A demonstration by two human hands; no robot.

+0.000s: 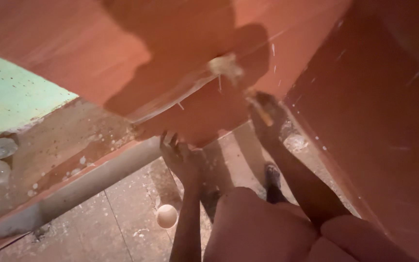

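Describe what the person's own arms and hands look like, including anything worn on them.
Both forearms are bare, with no sleeves, gloves, watch or bands showing. The left hand and right hand are slim and uncovered. Dim reddish light hides finer details.

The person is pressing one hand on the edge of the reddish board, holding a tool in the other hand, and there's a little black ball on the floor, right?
Almost. The ball on the floor is pale, whitish, not black. The head view shows it beside the left hand's forearm. The left hand does press the reddish board's edge, and the right hand holds a tool.
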